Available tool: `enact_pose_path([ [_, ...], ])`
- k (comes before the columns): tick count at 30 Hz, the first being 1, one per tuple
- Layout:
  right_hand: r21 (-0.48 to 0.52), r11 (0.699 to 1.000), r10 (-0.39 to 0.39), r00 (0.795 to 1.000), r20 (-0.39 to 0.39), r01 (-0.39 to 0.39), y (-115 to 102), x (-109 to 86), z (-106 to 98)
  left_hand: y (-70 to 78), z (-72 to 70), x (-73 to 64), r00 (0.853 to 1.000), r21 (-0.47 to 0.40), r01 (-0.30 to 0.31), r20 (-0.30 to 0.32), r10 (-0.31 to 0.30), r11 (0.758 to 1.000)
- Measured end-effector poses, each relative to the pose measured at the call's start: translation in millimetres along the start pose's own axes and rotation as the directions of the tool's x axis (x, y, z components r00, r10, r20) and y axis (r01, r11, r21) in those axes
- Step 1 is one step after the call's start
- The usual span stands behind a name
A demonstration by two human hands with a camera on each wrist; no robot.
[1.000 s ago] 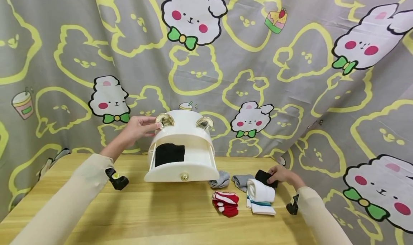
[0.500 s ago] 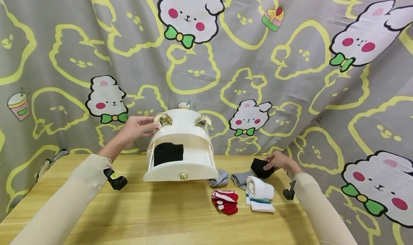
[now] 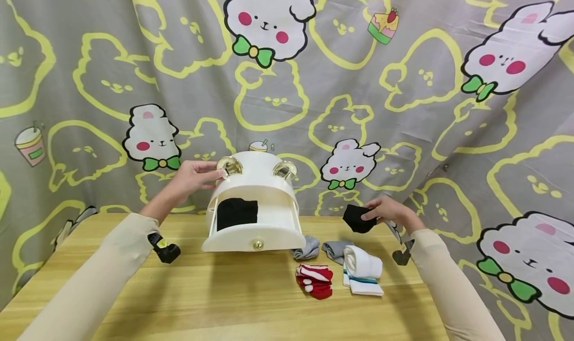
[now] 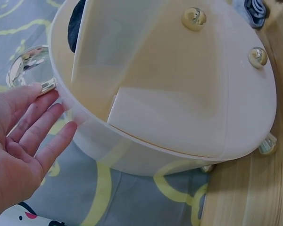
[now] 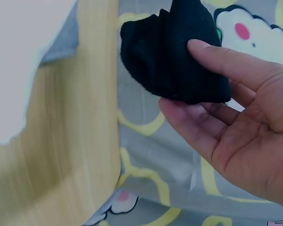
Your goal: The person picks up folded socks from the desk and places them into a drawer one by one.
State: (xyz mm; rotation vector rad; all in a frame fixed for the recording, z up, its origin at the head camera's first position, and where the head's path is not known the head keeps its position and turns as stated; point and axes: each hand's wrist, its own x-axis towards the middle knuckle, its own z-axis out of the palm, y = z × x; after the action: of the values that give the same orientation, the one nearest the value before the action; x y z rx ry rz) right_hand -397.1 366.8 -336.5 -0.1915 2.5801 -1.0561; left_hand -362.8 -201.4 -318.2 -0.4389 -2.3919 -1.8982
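Observation:
A white storage box (image 3: 257,174) with gold ears stands on the table, its upper drawer (image 3: 253,237) pulled out. Inside that drawer, at the left, lies a folded black sock (image 3: 236,214). My left hand (image 3: 193,177) pinches the left gold ear (image 4: 30,68) between thumb and forefinger, the other fingers loosely spread. Above the table at the right, my right hand (image 3: 389,210) holds a second folded black sock (image 5: 174,56) between thumb and fingers. Below it lie a folded white sock (image 3: 362,263), two grey socks (image 3: 338,250) and a red-and-white sock (image 3: 315,281).
The wooden table (image 3: 251,301) runs back to a grey patterned curtain (image 3: 278,106). In the left wrist view, a lower shut drawer with a gold knob (image 4: 257,57) shows on the box. The socks lie right of the box.
My right hand has lifted the black sock off the table behind the white sock and brought it up and slightly left. My left hand stays at the gold ear.

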Motion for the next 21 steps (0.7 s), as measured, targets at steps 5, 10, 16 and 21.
enact_pose_path([
  [5, 0.13, 0.991, -0.044, 0.999, 0.031, 0.04, -7, -0.2, -1, 1.2, 1.1, 0.0, 1.0, -0.004, 0.005, 0.0, -0.005, 1.0],
  [10, 0.217, 0.975, -0.065, 0.996, 0.06, 0.05, -20, -2.8, 1, 2.8, 0.4, -1.4, 1.0, 0.002, 0.008, 0.01, -0.008, 1.0],
  [16, 0.279, 0.957, -0.112, 0.99, 0.087, 0.083, -54, -9.6, 2, 4.0, 0.1, -0.6, 1.0, 0.001, 0.009, 0.011, -0.009, 1.0],
  [21, 0.32, 0.94, -0.175, 0.974, 0.146, 0.121, -90, -21.2, 3, 3.4, -1.1, 0.4, 1.0, 0.003, 0.021, 0.018, -0.021, 1.0],
])
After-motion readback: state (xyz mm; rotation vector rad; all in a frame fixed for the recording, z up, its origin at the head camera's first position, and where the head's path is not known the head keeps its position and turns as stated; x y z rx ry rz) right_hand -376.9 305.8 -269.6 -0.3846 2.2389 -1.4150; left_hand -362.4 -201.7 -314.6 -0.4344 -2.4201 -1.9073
